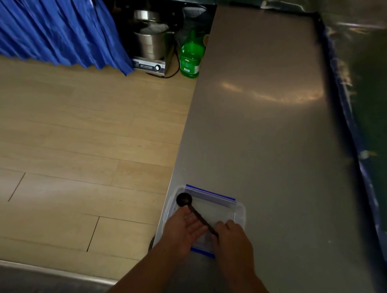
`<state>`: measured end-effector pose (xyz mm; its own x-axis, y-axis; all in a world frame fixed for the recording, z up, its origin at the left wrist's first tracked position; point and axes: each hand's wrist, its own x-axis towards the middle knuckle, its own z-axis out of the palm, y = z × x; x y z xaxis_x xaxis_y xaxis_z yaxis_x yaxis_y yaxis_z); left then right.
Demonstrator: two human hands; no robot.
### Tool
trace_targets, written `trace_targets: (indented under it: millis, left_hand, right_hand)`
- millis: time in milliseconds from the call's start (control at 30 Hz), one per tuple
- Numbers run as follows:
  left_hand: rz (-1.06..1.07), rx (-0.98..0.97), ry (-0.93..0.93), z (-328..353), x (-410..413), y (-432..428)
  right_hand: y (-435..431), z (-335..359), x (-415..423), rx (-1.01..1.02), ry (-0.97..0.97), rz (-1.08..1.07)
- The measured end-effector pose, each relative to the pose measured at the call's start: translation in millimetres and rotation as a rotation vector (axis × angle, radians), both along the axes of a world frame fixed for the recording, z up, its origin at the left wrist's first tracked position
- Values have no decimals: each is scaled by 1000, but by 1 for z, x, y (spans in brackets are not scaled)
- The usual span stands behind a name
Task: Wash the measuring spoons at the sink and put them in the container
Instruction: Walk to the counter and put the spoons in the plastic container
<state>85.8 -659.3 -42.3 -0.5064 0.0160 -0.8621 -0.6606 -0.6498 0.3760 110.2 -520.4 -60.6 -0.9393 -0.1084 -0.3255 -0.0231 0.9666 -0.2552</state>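
Here my right hand point(233, 240) pinches the black measuring spoon point(194, 211) by its handle over the clear container point(238, 214); my left hand point(183, 231) lies open beneath it; bare steel counter point(269, 128) beyond; the far green bottle point(190, 57) label is probably unreadable.

The hands point(207, 234) cover the near part of the clear box point(238, 212) and the end of the black spoon point(196, 213). Both arms run off the bottom edge. The counter's point(269, 128) right side is blurry.
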Motion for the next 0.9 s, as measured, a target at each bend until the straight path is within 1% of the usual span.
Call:
trace_targets:
  millis: [300,567,900]
  left_hand:
    - [-21,23,-6,-4,0,-4]
    - [-41,46,12,-7,-2,-4]
    - [-47,28,-10,-11,-2,-4]
  right_hand:
    - [-3,0,-3,27,-30,-24]
    - [-2,1,-9,42,-36,11]
    - [-3,-3,-9,91,-65,46]
